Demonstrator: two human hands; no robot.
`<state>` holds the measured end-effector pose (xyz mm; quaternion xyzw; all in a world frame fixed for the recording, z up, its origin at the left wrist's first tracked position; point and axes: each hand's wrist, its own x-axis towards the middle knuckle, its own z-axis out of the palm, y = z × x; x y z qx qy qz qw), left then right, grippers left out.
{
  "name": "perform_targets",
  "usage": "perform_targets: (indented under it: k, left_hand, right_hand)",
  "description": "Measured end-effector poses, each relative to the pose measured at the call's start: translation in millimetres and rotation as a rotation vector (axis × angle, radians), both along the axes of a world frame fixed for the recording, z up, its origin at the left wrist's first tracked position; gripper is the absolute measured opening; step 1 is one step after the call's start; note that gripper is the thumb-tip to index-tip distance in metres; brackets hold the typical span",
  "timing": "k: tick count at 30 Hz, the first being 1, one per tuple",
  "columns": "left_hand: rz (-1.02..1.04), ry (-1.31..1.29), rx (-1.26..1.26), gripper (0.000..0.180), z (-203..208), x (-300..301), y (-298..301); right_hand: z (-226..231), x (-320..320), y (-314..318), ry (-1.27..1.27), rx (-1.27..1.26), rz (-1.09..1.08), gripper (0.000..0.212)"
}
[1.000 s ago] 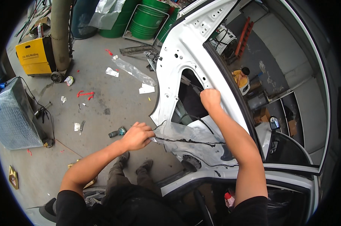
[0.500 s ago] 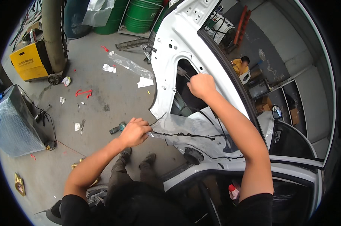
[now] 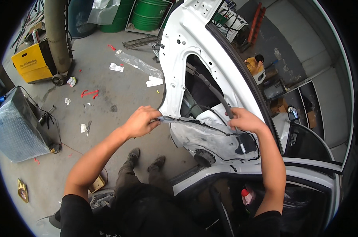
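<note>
A bare white car door (image 3: 173, 59) stands in front of me, with a large opening in its inner panel. My left hand (image 3: 141, 121) pinches the edge of a clear plastic door sheet (image 3: 195, 136), which has black sealant along its border. The pinched edge is folded over and lifted, while the rest lies against the lower door. My right hand (image 3: 244, 119) grips a long grey sleeved cable (image 3: 215, 91). This cable comes out of the opening, and its pale end hangs below the hand over the sheet. A round black speaker (image 3: 204, 157) sits at the near lower part of the door.
Scraps of paper, red pieces and a plastic strip (image 3: 137, 63) litter the floor. A yellow wheeled machine (image 3: 32, 63) and a bubble-wrapped block (image 3: 21, 126) stand at left. Green drums (image 3: 147, 15) are behind. Beyond the window frame is a person in yellow (image 3: 255, 68).
My right hand has come down and toward me from the opening, with the grey cable now drawn out. My left hand has risen slightly, lifting and folding the sheet's edge.
</note>
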<state>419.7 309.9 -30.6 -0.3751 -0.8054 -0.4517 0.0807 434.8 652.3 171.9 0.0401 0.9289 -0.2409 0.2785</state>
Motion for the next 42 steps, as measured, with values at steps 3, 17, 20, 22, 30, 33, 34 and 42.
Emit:
perform_targets:
  k: [3, 17, 20, 22, 30, 33, 34, 42]
  left_hand:
    - [-0.024, -0.149, -0.011, 0.017, 14, 1, -7]
    - [-0.277, -0.116, -0.11, 0.018, 61, 23, 0]
    - [-0.297, -0.104, -0.154, 0.017, 77, 29, 1]
    - [-0.307, -0.006, -0.146, 0.018, 82, 32, 4]
    - [-0.292, 0.209, -0.161, 0.02, 85, 51, 11]
    - [-0.29, 0.273, -0.12, 0.021, 83, 55, 15]
    - [-0.289, 0.295, -0.097, 0.021, 83, 56, 16]
    - [-0.325, 0.391, -0.039, 0.019, 88, 71, 24]
  right_hand:
    - [28, 14, -9, 0.042, -0.218, -0.116, 0.031]
    - [-20, -62, -99, 0.545, -0.379, -0.035, 0.019]
    - [-42, -69, -123, 0.462, -0.388, 0.016, 0.019]
    - [-49, -64, -135, 0.381, -0.436, 0.041, 0.017]
    - [-67, -52, -152, 0.238, -0.348, 0.179, 0.015]
    - [-76, -49, -158, 0.156, -0.309, 0.199, 0.016]
    - [-78, -47, -160, 0.15, -0.284, 0.208, 0.015]
    - [-102, -46, -167, 0.096, -0.096, 0.354, 0.026]
